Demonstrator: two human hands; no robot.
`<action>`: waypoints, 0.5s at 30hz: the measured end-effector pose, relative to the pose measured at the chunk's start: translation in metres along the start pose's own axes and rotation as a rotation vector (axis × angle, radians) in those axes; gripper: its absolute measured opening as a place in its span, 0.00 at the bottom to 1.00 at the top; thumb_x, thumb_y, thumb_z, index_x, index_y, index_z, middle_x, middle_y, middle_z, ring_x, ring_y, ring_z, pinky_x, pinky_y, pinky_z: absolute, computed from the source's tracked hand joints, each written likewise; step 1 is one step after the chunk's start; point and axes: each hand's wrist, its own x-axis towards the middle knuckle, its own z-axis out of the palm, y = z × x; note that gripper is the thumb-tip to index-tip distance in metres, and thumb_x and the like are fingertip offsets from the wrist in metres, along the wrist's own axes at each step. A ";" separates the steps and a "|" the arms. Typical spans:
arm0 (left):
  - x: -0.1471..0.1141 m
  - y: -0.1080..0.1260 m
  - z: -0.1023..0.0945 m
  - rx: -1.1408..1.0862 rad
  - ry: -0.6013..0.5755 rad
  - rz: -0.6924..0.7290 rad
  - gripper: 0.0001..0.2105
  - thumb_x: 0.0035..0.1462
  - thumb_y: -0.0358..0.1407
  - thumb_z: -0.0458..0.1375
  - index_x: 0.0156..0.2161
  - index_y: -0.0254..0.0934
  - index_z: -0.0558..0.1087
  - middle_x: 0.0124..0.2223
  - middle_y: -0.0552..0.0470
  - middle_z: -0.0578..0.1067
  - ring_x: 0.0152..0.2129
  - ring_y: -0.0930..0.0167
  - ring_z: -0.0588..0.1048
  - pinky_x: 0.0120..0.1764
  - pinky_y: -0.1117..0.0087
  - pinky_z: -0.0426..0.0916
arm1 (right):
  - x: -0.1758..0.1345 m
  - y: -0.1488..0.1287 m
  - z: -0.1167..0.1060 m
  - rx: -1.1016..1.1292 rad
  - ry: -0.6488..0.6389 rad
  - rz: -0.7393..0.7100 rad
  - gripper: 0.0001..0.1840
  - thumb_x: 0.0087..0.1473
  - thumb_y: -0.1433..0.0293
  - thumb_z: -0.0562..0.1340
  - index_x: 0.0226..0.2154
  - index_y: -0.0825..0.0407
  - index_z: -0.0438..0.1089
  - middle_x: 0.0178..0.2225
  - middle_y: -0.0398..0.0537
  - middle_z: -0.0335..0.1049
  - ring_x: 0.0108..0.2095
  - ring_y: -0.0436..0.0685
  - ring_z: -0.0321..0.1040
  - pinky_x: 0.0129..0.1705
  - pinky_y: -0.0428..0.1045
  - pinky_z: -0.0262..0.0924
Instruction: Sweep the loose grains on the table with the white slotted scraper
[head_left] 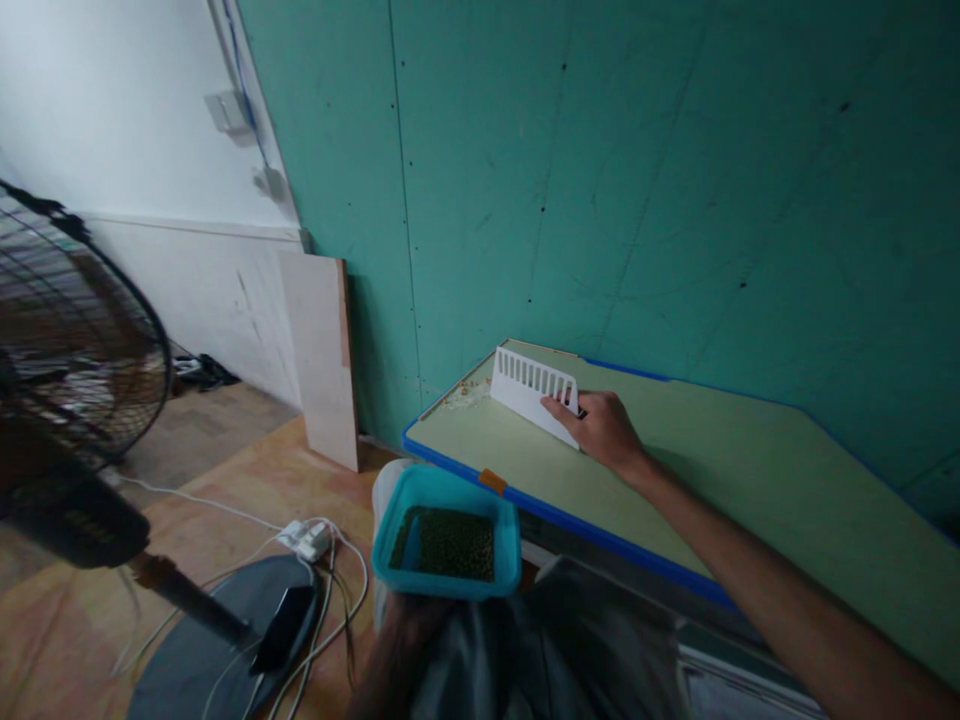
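Note:
My right hand (606,430) is closed round the right end of a white plastic plate with a row of slots (531,398). The plate stands on its long edge on the pale green tabletop (720,450). Just left of it lies a scatter of whitish and brown crumbs or flakes (468,394). Below the table's front edge, my left hand (420,615) grips the near underside of a turquoise plastic tub (508,560); its fingers are mostly hidden. Small green grains, perhaps mung beans (457,543), cover part of the tub's bottom.
A blue edging with an orange piece (492,481) runs along the table's front. Behind stands a green wall (480,200) with a white board (321,360) leaning near it. At left are a fan (75,400), cables and a power strip (307,538) on the floor.

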 end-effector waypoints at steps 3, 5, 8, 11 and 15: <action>0.000 -0.001 0.015 -0.037 0.085 0.010 0.19 0.55 0.57 0.73 0.50 0.57 0.89 0.59 0.60 0.85 0.64 0.55 0.80 0.77 0.60 0.51 | 0.001 -0.001 -0.004 0.062 0.051 0.019 0.29 0.69 0.50 0.61 0.21 0.49 0.71 0.24 0.54 0.78 0.25 0.60 0.75 0.28 0.51 0.53; -0.001 -0.002 0.026 -0.081 0.208 0.026 0.21 0.49 0.55 0.77 0.47 0.54 0.90 0.55 0.57 0.87 0.59 0.53 0.84 0.76 0.61 0.55 | 0.003 -0.001 -0.006 0.113 0.105 0.051 0.30 0.68 0.48 0.61 0.20 0.49 0.70 0.22 0.52 0.75 0.24 0.59 0.72 0.28 0.51 0.52; -0.002 0.000 0.040 -0.119 0.307 0.038 0.22 0.45 0.54 0.80 0.44 0.49 0.91 0.53 0.52 0.89 0.59 0.50 0.83 0.76 0.57 0.57 | 0.007 0.002 -0.010 0.164 0.214 0.127 0.32 0.66 0.44 0.62 0.20 0.48 0.66 0.19 0.48 0.69 0.22 0.57 0.67 0.27 0.51 0.51; -0.002 0.003 0.045 -0.096 0.237 0.013 0.21 0.45 0.55 0.80 0.42 0.50 0.91 0.55 0.51 0.89 0.68 0.48 0.76 0.78 0.50 0.55 | 0.011 0.010 -0.014 0.170 0.310 0.205 0.34 0.65 0.40 0.61 0.20 0.47 0.66 0.18 0.45 0.64 0.22 0.56 0.62 0.26 0.51 0.49; -0.001 0.003 0.037 -0.111 0.285 -0.009 0.23 0.41 0.54 0.82 0.43 0.50 0.90 0.53 0.51 0.89 0.66 0.49 0.79 0.77 0.50 0.56 | 0.012 0.023 -0.017 0.141 0.374 0.271 0.34 0.64 0.38 0.59 0.21 0.46 0.65 0.17 0.45 0.61 0.21 0.55 0.58 0.26 0.51 0.48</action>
